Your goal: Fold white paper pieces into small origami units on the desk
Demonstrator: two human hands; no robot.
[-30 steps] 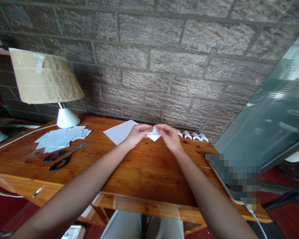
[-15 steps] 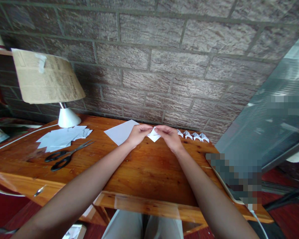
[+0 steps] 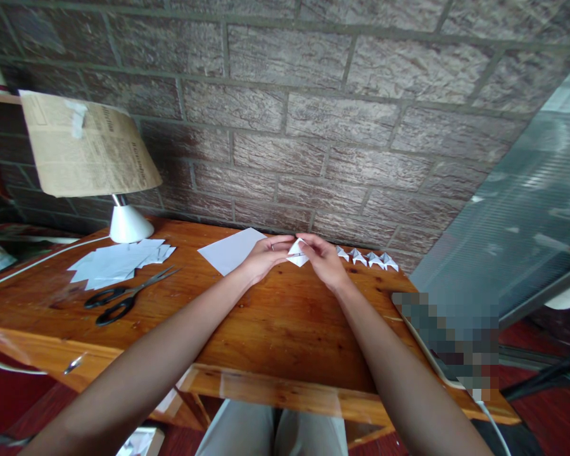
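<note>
Between my two hands is a small folded piece of white paper [image 3: 297, 253], held just above the wooden desk. My left hand [image 3: 266, 256] grips its left edge, thumb and fingers closed on it. On the other side my right hand [image 3: 323, 258] pinches the paper, its thumb lying over the front. A flat white paper sheet [image 3: 230, 250] lies behind and left of my left hand. Several small folded paper stars [image 3: 368, 258] stand in a row to the right of my right hand.
Black-handled scissors [image 3: 123, 301] lie on the left of the desk [image 3: 285, 335], in front of a heap of cut paper [image 3: 116, 263]. A lamp [image 3: 130, 223] with a newsprint shade stands behind them. A blurred-out flat device [image 3: 441, 342] with a cable lies at the right edge.
The folded paper has tilted and shifted slightly right and up between my hands. My left fingers have opened a little behind it. Everything else stays in place.
</note>
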